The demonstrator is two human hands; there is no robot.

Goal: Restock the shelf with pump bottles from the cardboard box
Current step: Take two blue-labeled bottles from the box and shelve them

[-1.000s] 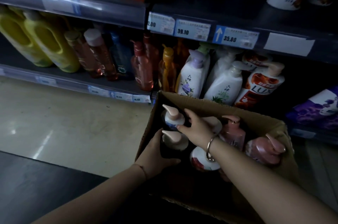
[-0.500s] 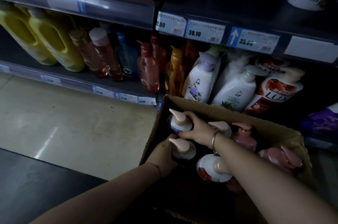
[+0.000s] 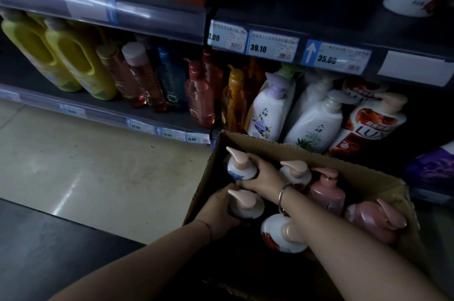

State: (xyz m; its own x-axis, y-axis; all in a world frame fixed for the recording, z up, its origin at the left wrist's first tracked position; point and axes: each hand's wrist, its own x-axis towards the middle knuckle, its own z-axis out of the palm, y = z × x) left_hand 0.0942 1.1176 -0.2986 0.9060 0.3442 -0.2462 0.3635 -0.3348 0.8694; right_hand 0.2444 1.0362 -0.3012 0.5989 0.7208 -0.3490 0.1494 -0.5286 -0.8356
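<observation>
An open cardboard box (image 3: 275, 147) sits on the floor against the bottom shelf (image 3: 147, 111). It holds several pump bottles with peach pump heads. My right hand (image 3: 264, 176) is wrapped around the far-left white bottle (image 3: 239, 168), which stands higher than the others. My left hand (image 3: 216, 212) grips the side of the nearer white bottle (image 3: 245, 205). More bottles stand in the box: a white one (image 3: 296, 171), a pink one (image 3: 326, 192), a tilted pink one (image 3: 375, 218) and a white one with red print (image 3: 277, 233).
The bottom shelf holds yellow jugs (image 3: 61, 57), orange and pink bottles (image 3: 200, 94), white pump bottles (image 3: 267, 106) and a Lux bottle (image 3: 368, 126). Price tags (image 3: 272, 45) line the shelf edge above. Pale floor (image 3: 98, 173) lies left of the box. A dark surface (image 3: 49, 251) is at lower left.
Both hands have closed on their bottles and the far-left bottle has risen a little in the box. The view has moved closer to the shelf.
</observation>
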